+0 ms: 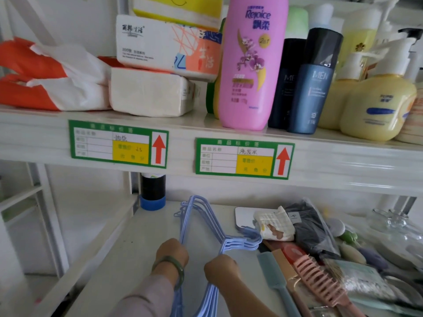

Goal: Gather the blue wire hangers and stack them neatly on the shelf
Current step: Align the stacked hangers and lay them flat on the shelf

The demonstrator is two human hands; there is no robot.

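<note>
A bundle of several blue wire hangers [201, 223] lies on the lower white shelf [119, 245], its hooks pointing right toward a small cloth. My left hand [172, 252], with a green bangle on the wrist, grips the left side of the bundle. My right hand [220, 269] is closed around the hangers' lower wires near the neck. The lower ends of the hangers run down out of view between my forearms.
A black bottle with a blue base [153, 193] stands at the back of the lower shelf. To the right lie a folded cloth [274, 225], a dark bag [313, 227], a pink comb [320, 282] and other clutter. The upper shelf [183, 126] holds tissues and bottles.
</note>
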